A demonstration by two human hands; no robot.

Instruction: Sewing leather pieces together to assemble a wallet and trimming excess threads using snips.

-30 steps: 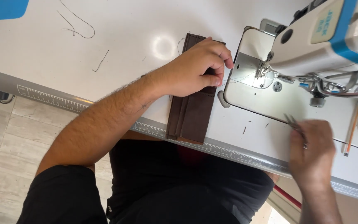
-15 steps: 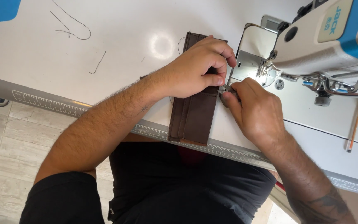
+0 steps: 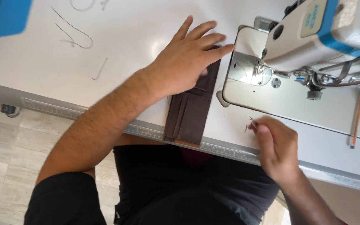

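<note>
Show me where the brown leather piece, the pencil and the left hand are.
brown leather piece [image 3: 188, 118]: head view, on its lower flat panel.
pencil [image 3: 357, 118]: head view, middle of its shaft.
left hand [image 3: 184, 62]: head view, back of the hand.

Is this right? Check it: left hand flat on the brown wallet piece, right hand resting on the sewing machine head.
Not quite. In the head view the right hand is off the sewing machine, down near the table edge, pinching a small thin tool. The left hand does lie flat on the brown wallet piece.

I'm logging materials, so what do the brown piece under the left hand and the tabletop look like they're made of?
Brown piece: probably leather or imitation leather, matte, with flat layered panels and crisp edges. Tabletop: looks like white laminate, smooth and glossy, showing a lamp's glare.
</note>
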